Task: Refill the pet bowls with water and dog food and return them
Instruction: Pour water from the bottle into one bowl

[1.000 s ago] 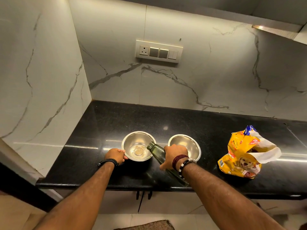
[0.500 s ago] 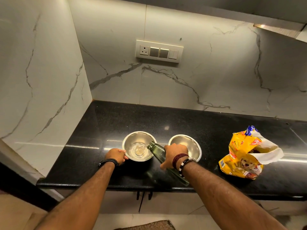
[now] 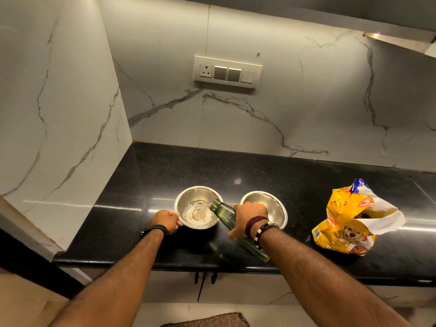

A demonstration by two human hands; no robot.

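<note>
Two steel bowls stand side by side on the black counter [image 3: 295,185]. Water is splashing into the left bowl [image 3: 188,197] from a green glass bottle [image 3: 224,214], which my right hand [image 3: 249,218] grips and tilts with its mouth over the bowl's right rim. My left hand [image 3: 166,220] holds the left bowl's near-left rim, fingers curled against it. The right bowl [image 3: 271,206] looks empty and is partly hidden behind my right hand. An open yellow dog food bag [image 3: 349,223] lies to the right of the bowls.
Marble walls close off the counter at the left and back. A switch panel [image 3: 227,72] sits on the back wall. The counter's front edge runs just under my forearms. A rug [image 3: 212,320] shows on the floor below.
More water has collected in the left bowl and now ripples wider. The bottle and both hands hold nearly the same pose; the view has shifted slightly.
</note>
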